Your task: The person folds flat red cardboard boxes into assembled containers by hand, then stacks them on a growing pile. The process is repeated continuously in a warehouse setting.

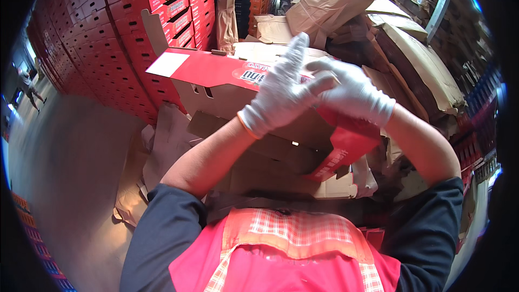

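A red cardboard box [208, 70], brown on its inner side, lies partly folded in front of me. A red printed flap [346, 148] stands at its right end. My left hand [281, 94], in a pale grey glove, is over the box's long red side with fingers stretched upward and thumb out to the right. Close beside it, my right hand [354, 89], gloved alike, has bent fingers reaching toward the left thumb. Its fingertips are partly hidden and slightly blurred, so I cannot tell whether it grips the box edge.
Tall stacks of red boxes [124, 32] rise at the left and back. Brown paper-wrapped bundles [335, 5] are heaped behind and to the right. A paper sheet [132, 184] hangs left of the box, beside the grey floor [75, 184]. A person [30, 89] is far left.
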Tool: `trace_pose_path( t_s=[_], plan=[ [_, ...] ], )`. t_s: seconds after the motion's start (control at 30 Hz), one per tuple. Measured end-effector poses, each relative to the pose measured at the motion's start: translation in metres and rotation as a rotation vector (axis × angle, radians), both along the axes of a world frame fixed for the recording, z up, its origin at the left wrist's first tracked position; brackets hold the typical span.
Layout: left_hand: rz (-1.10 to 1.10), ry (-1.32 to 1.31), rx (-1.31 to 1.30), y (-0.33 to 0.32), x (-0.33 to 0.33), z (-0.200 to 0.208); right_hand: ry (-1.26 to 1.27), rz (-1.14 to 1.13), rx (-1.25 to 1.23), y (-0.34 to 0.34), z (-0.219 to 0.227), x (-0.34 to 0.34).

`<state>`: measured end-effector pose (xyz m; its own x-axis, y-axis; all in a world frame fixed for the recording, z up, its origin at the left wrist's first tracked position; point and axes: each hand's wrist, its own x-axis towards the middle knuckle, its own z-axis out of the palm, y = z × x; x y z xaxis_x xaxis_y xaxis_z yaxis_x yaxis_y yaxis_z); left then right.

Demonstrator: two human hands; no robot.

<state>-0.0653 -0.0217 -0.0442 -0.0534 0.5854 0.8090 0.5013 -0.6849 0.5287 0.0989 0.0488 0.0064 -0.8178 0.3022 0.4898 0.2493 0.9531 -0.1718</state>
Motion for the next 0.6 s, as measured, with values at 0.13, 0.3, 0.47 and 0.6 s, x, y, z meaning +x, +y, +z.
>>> trace_pose_path(
  t_s=[0.13,0.3,0.47,0.6],
  plan=[
    [-0.380,-0.309,-0.169,-0.011,-0.021,-0.011,-0.149,-0.098,-0.060,-0.028,0.005,-0.006],
    [0.038,0.353,0.099,-0.101,-0.045,-0.054,0.215,-0.099,-0.481,0.036,0.008,0.053],
    [0.117,-0.092,0.058,-0.138,-0.051,-0.067,0.519,-0.130,-1.164,0.086,-0.094,0.137],
    [-0.217,0.389,-0.197,-0.091,-0.022,-0.010,-0.106,-0.648,-0.792,0.049,-0.274,0.109]
  ],
)
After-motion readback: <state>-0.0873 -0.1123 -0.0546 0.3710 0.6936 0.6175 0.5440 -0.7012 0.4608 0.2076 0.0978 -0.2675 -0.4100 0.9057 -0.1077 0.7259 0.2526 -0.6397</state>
